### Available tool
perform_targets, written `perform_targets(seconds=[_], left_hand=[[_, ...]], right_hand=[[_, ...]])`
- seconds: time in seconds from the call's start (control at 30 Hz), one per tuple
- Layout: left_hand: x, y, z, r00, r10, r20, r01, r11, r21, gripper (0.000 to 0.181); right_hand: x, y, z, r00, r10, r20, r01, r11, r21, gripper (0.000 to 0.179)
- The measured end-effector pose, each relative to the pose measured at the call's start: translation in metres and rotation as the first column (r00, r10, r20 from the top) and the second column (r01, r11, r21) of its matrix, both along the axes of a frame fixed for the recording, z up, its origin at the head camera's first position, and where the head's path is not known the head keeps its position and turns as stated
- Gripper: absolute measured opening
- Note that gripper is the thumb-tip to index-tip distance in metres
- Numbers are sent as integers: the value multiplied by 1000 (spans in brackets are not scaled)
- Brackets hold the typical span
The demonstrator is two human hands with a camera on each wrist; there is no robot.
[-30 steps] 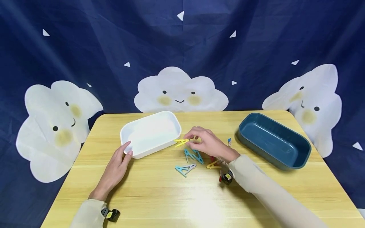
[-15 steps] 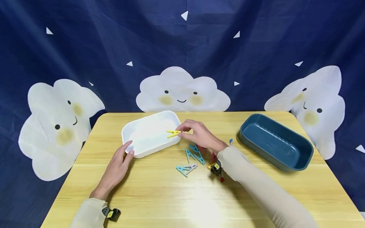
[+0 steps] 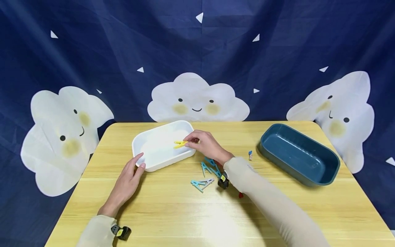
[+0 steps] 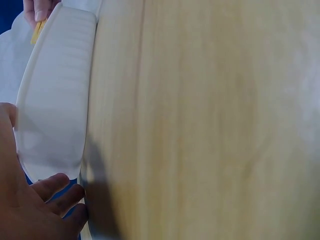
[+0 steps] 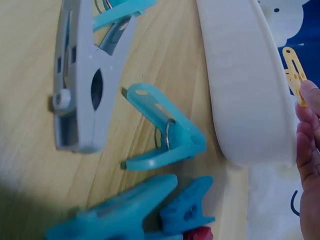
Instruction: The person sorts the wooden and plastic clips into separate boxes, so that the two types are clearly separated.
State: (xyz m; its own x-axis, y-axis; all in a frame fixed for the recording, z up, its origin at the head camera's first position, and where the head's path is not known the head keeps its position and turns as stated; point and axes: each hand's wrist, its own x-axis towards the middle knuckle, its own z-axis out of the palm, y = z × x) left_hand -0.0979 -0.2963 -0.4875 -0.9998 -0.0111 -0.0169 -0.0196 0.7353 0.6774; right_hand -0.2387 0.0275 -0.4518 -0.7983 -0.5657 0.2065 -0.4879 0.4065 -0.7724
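My right hand (image 3: 206,145) pinches a yellow clothespin (image 3: 179,144) by one end, holding it over the right part of a white plastic tub (image 3: 168,161). In the right wrist view the clothespin (image 5: 294,72) shows above the tub's rim. At the tub's near left corner, my left hand (image 3: 124,181) grips the edge, a finger over the rim and the thumb on the outer wall. Several teal and blue clothespins (image 5: 165,125) and a grey one (image 5: 85,80) lie on the table in front of the tub, some partly hidden by my right wrist.
A dark blue tub (image 3: 296,154) stands at the right of the wooden table (image 3: 172,212). Left of it lies a small blue-topped clip (image 3: 250,155). A red tip (image 3: 240,195) shows beside my right forearm. A navy cloud-print curtain (image 3: 197,41) hangs behind.
My right hand has moved left with the yellow clothespin, from the white tub's right front edge to over its inside. The left hand has stayed on the tub's corner.
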Motion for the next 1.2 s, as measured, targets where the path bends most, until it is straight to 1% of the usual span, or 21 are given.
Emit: perform_targets(seconds=[0.13,0.2,0.37,0.43,0.77,0.87,1.0,1.07,1.2], left_hand=[[0,0,0,1000,2,4,-2,1000,1,64],[0,0,0,1000,4,5,-4,1000,1,64],[0,0,0,1000,6,5,-6,1000,5,64],[0,1,-1,1000,6,7,-6,1000,6,64],[-2,3,0,1000,6,19,-6,1000,3,64],[-3,3,0,1000,2,26,-2,1000,1,65],[-3,3,3,1000,-3,30,2,1000,14,65],[-3,2,5,999,-2,32,1,1000,23,65],[-3,0,9,999,-2,33,1,1000,30,64]], right_hand=[[-1,-8,-2,1000,-1,-7,1,1000,6,18],[-1,-12,-3,1000,7,-15,-7,1000,29,18],[-1,-20,-7,994,52,-95,-38,989,141,18],[-1,-22,-9,990,64,-126,-42,985,168,19],[0,-21,-9,989,65,-130,-39,980,194,23],[1,-18,-7,992,57,-116,-37,986,164,23],[3,-9,-3,996,47,-69,-43,997,71,24],[5,-4,0,998,45,-48,-44,999,31,25],[10,7,5,999,45,-9,-45,999,-14,25]])
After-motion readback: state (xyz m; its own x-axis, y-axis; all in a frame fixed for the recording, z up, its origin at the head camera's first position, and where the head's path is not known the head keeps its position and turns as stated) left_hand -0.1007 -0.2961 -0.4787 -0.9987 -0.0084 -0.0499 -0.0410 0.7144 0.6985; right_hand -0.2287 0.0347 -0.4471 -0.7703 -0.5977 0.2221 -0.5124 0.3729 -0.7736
